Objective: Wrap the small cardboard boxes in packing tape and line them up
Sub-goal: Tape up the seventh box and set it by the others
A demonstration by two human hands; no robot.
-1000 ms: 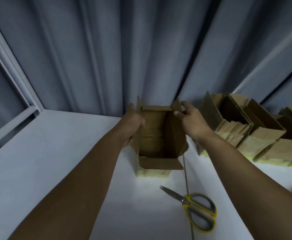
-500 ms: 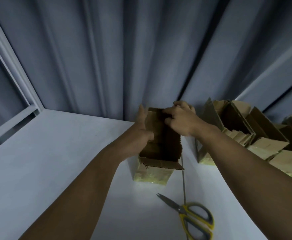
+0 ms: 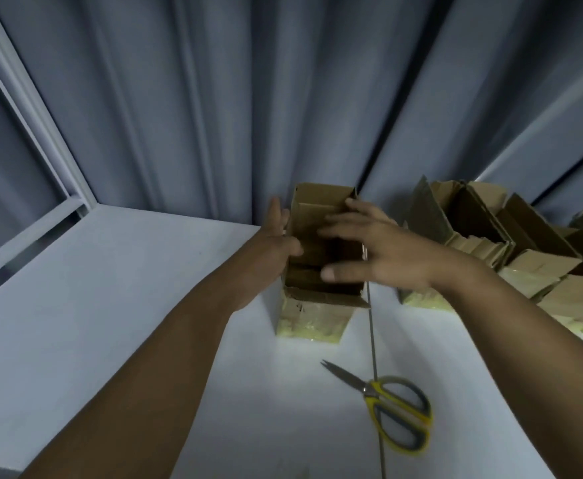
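Grip on open cardboard box (image 3: 312, 314): the left hand (image 3: 271, 245) clasps the box's left wall, thumb hooked over the rim into the opening and fingers lying straight along the outside. The right hand (image 3: 390, 261) is spread flat and loose above the opening, grasping nothing, with its forefinger touching the far right flap.

The box stands upright on a white table (image 3: 110, 288), near the far edge and just in front of a grey-blue pleated curtain (image 3: 248, 98). Its mouth faces up. The long side of the opening runs from the person towards the curtain, and the near flap is folded outward. Yellowish tape covers the lower front of the box.

A thin seam (image 3: 374, 344) crosses the tabletop just beside the box's right corner. Yellow-handled scissors (image 3: 395, 411) lie over this seam nearer the person, blades pointing left and away. To the right, apart from the held box, a row of other open boxes (image 3: 473, 229) leans along the curtain, their bases also taped. A pale window frame (image 3: 34, 108) stands at the left of the room.
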